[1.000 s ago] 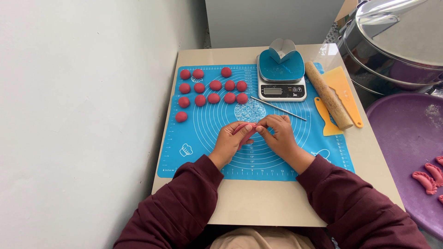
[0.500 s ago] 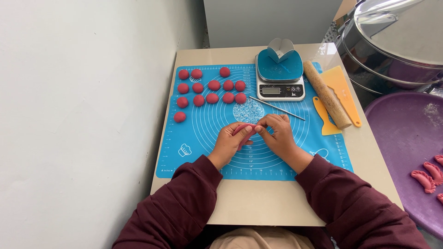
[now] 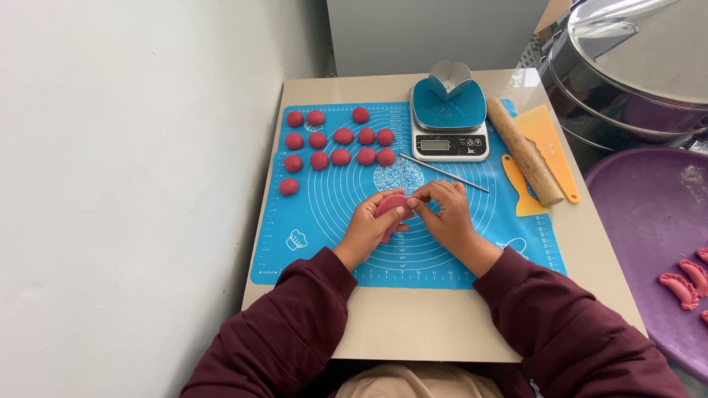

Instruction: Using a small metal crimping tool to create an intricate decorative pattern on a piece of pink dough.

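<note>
My left hand (image 3: 371,230) cradles a flat pink dough wrapper (image 3: 392,208) over the blue silicone mat (image 3: 310,221). The fingertips of my right hand (image 3: 442,214) pinch the wrapper's upper edge, so both hands grip the same piece. Several red dough balls (image 3: 341,140) lie in rows on the mat's far left part. A thin metal rod (image 3: 444,173) rests on the mat just beyond my hands.
A kitchen scale (image 3: 449,125) with a blue bowl stands at the mat's far edge. A wooden rolling pin (image 3: 523,151) and orange scrapers (image 3: 549,151) lie to the right. A purple tray (image 3: 641,221) holds shaped pink dumplings (image 3: 682,289). Steel steamer pots (image 3: 634,66) stand at the far right.
My fingers have shifted slightly along the wrapper's edge; the hands stay in the same place over the mat.
</note>
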